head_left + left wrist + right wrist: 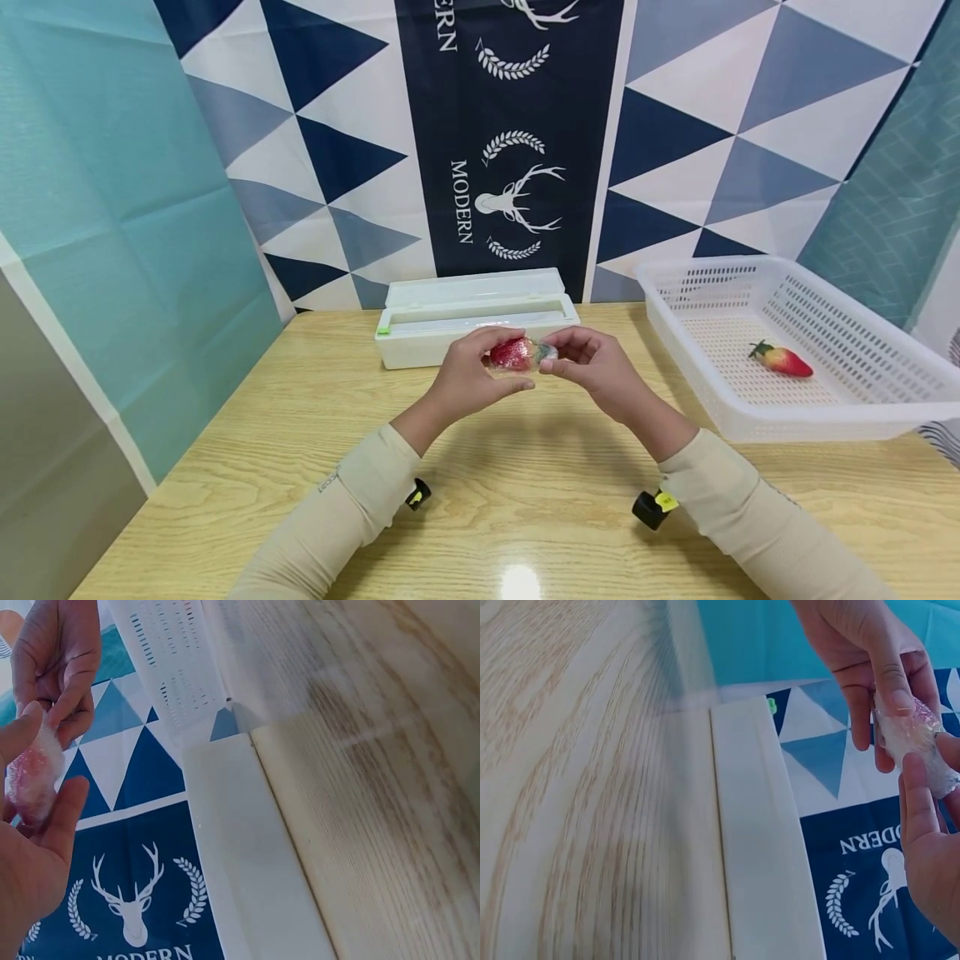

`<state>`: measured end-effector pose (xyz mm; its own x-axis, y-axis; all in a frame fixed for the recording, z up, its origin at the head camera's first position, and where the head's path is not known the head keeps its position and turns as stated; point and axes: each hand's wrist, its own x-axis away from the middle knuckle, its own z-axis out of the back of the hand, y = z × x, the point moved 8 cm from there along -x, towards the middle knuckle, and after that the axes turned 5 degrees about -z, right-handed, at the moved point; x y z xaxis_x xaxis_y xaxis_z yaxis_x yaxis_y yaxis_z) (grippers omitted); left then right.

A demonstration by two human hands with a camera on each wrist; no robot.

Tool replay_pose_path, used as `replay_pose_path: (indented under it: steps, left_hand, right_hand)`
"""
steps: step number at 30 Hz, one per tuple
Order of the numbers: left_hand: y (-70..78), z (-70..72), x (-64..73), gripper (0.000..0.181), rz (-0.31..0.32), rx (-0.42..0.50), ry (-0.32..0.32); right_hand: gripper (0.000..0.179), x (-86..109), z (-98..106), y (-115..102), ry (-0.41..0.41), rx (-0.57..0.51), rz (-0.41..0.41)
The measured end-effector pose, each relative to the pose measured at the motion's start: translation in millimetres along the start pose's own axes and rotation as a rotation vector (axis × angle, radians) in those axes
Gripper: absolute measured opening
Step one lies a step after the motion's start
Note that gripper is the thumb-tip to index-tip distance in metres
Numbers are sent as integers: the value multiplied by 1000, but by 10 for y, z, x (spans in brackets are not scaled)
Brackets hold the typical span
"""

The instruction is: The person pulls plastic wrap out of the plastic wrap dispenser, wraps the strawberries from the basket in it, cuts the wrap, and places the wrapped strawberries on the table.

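Observation:
Between both hands, above the table, is a red strawberry (pixel 513 355) wrapped in clear plastic film, its leafy end toward the right. My left hand (pixel 467 374) holds the red end between thumb and fingers. At the other end, my right hand (pixel 597 364) pinches the gathered film by the leaves. The wrapped strawberry (pixel 34 776) shows pinkish through the film in the left wrist view. In the right wrist view the crinkled film (pixel 919 742) lies between the fingers of both hands.
Behind the hands stands an open white film dispenser box (pixel 420 350) with a green tab, against the patterned cloth. On the right, a white perforated basket (pixel 720 408) holds an unwrapped strawberry (pixel 782 360). A wood-grain table (pixel 525 500) lies beneath.

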<state>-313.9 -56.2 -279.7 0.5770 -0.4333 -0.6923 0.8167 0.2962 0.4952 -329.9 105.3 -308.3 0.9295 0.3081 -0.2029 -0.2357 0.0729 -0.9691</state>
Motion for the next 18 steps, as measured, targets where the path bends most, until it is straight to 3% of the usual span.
replay_pose_path:
  steps: [7,18]
  left_hand:
    - [19,-27,-20,64,-14,-82,-45]
    - [67,-40,-27,53,-54,-96,-55]
  right_hand:
    - [36,0,-5,52,-7,29,-24]
    - [36,16,-4,52,-8,24,-13]
